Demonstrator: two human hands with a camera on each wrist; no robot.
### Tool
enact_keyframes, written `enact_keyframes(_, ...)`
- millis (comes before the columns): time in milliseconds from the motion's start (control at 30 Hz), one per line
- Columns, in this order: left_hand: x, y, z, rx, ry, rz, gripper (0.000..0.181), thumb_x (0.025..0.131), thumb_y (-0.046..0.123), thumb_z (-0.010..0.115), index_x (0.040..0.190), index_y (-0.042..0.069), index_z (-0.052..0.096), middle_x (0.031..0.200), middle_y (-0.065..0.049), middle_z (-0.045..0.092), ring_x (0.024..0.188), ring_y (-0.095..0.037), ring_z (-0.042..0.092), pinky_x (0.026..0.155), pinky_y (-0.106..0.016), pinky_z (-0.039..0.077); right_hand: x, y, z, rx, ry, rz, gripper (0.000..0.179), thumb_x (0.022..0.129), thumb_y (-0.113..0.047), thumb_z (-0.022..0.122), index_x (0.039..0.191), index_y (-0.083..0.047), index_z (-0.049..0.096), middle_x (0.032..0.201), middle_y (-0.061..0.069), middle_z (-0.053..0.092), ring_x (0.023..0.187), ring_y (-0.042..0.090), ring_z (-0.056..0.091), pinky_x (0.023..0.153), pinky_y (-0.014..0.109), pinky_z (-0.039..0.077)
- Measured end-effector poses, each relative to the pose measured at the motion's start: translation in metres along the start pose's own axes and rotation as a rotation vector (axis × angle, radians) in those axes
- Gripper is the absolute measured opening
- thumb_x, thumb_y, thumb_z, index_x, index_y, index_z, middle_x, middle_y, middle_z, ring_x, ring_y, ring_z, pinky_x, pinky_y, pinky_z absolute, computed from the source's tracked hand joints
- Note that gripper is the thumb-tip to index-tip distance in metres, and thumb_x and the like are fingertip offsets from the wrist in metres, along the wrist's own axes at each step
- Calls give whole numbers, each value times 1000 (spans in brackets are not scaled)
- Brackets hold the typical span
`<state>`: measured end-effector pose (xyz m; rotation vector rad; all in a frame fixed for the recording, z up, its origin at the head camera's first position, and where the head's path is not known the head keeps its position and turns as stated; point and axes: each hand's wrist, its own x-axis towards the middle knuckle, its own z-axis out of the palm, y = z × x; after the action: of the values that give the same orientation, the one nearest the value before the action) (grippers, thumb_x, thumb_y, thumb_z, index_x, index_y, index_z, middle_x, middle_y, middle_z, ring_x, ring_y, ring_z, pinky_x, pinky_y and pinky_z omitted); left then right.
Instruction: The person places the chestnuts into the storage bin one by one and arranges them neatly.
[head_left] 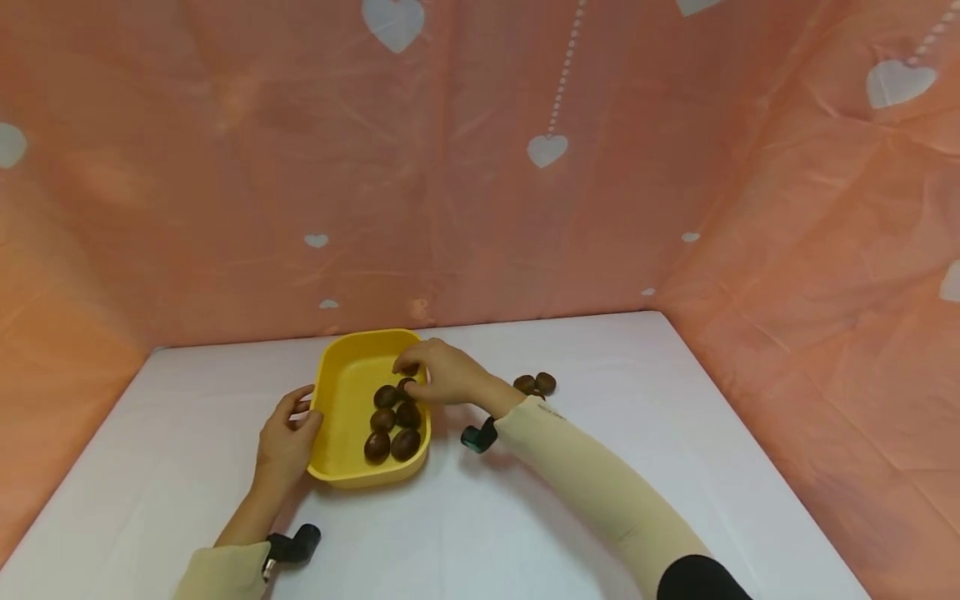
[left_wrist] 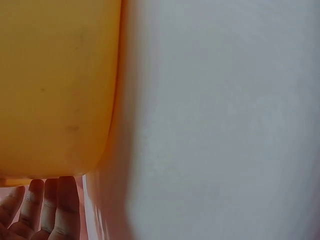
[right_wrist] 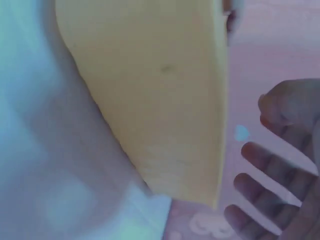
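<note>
My left hand (head_left: pixel 286 439) holds the left side of a yellow plastic tray (head_left: pixel 335 408); its thumb is at the rim. In the left wrist view, its fingers (left_wrist: pixel 67 207) reach the tray wall (left_wrist: pixel 55 100). Several round, shiny dark brown fruits (head_left: pixel 377 447), their kind unclear, lie along the tray's right half. Over the far right rim is my right hand (head_left: pixel 448 375), fingers apart and bent above the fruits. The right wrist view shows these fingers (right_wrist: pixel 272 162) beside the tray wall (right_wrist: pixel 160 100) with no fruit between them.
More brown fruits (head_left: pixel 545 383) lie on the white table (head_left: pixel 480 517) right of the tray, partly hidden by the right forearm. An orange curtain (head_left: pixel 480 208) with white hearts hangs behind the table and along its sides. Small black devices (head_left: pixel 296 544) sit at both wrists.
</note>
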<state>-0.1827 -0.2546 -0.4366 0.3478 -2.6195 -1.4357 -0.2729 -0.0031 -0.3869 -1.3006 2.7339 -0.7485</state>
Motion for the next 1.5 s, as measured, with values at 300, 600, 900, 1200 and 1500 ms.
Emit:
enact_keyframes(300,2,-2,-1,9,14,1,47,97,21,48,143,14,45,130,-18,55,108,-29,57,66,-7,41,-41,14,-23,33,104,171,32,85,-24,66,117,-17,66,113,-3,65,102,16,58,89,33,48)
enact_keyframes(600,6,-2,-4,22,24,-13,47,96,23,48,142,16,46,130,-16,56,93,-8,55,65,-9,43,-80,33,-40,45,139,221,29,84,-21,68,112,-17,66,109,-1,65,99,24,63,83,32,51)
enact_keyframes(900,6,-2,-2,19,15,-23,47,96,23,48,143,15,45,131,-16,55,98,-17,56,65,-9,43,-112,51,-37,17,131,339,25,82,-19,66,107,-15,69,102,7,67,85,22,65,78,33,50)
enact_keyframes(1200,3,-3,-3,11,11,-19,47,97,22,48,143,13,43,131,-18,53,109,-30,56,65,-7,40,-131,64,-25,-141,136,357,23,79,-17,69,102,-16,71,95,-2,66,82,14,61,72,32,49)
enact_keyframes(1500,3,-3,-2,19,26,-7,47,97,21,47,143,14,44,130,-18,55,107,-28,57,66,-8,41,-135,69,-19,-216,133,369,23,78,-17,71,101,-17,70,94,-2,64,78,13,60,69,33,50)
